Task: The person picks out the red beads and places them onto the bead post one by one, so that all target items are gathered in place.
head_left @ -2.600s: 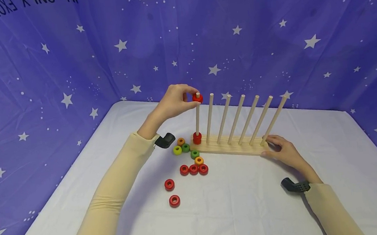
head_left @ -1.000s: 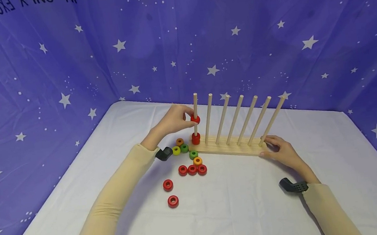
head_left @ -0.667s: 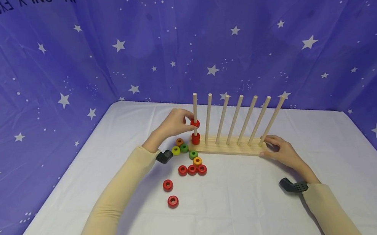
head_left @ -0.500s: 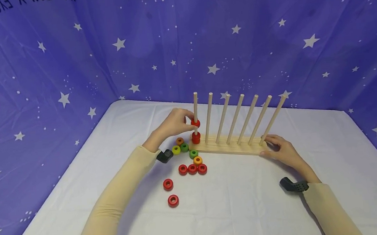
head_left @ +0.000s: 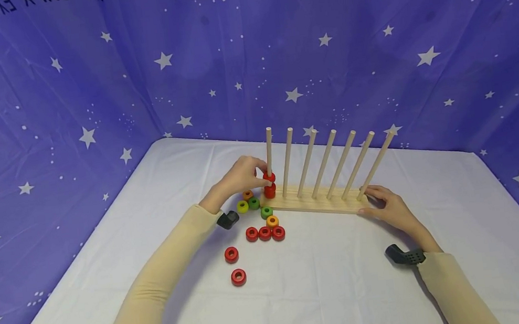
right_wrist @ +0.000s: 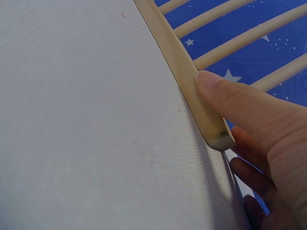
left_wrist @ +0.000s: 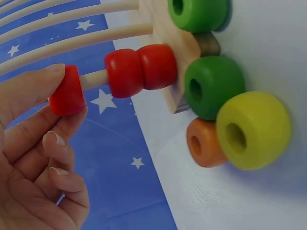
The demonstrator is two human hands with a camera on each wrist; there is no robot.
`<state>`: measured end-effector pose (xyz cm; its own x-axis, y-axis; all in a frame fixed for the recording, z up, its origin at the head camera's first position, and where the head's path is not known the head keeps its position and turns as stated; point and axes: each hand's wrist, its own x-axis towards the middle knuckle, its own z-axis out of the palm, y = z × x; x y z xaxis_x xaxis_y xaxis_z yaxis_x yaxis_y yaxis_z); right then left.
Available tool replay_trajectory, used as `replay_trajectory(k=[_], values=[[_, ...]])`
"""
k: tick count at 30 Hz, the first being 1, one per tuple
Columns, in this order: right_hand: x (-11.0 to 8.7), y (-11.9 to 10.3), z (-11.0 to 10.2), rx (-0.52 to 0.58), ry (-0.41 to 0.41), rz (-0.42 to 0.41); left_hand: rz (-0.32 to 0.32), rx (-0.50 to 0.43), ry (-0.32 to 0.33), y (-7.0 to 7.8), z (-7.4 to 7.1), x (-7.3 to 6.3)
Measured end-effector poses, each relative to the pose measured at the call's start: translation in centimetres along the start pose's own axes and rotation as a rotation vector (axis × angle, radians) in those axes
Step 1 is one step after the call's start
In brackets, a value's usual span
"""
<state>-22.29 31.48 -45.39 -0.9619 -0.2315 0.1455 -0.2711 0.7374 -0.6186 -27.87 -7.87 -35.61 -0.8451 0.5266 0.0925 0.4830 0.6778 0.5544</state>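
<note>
My left hand (head_left: 241, 176) pinches a red wooden bead (left_wrist: 70, 96) between thumb and fingers. That bead is threaded on the leftmost peg (head_left: 269, 147) of a wooden peg rack (head_left: 316, 203). Below it on the same peg sit two stacked red beads (left_wrist: 159, 67), and the left wrist view shows a short length of bare peg in between. At the rack's other end, my right hand (head_left: 392, 211) grips the base, its thumb (right_wrist: 225, 93) on the front edge and the fingers round the end. The other pegs carry no beads.
By the rack's left end lie a yellow bead (left_wrist: 254, 129), an orange bead (head_left: 247, 195) and two green beads (head_left: 267, 212). Nearer are an amber bead (head_left: 272, 221) and several loose red beads (head_left: 252, 234) on the white tablecloth (head_left: 337, 270). A starry purple curtain (head_left: 210, 56) hangs behind.
My left hand has slid the red bead down the leftmost peg, from its top to just over the two stacked beads. The right hand has kept its grip on the base.
</note>
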Motion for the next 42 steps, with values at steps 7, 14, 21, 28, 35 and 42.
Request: replay_trajectory(k=[7,14,21,28,35,42], values=[[0.0,-0.2,-0.1,0.002,-0.012,0.006,-0.044,-0.001,-0.020,-0.4,0.7,-0.2],[0.0,-0.2,0.0,0.004,0.002,-0.010,-0.093,-0.016,-0.041,-0.7,1.1,-0.4],[-0.1,-0.3,-0.1,0.003,-0.001,0.003,-0.087,-0.022,-0.035,-0.7,1.2,-0.4],[0.0,-0.2,-0.1,0.002,0.008,-0.005,-0.077,-0.025,-0.031,-0.8,1.2,-0.7],[-0.1,-0.1,-0.1,-0.024,0.019,-0.011,-0.050,0.002,-0.018,-1.6,1.2,-2.0],[-0.2,-0.4,-0.1,0.007,0.010,-0.007,-0.060,0.001,-0.009,-2.2,0.9,-3.7]])
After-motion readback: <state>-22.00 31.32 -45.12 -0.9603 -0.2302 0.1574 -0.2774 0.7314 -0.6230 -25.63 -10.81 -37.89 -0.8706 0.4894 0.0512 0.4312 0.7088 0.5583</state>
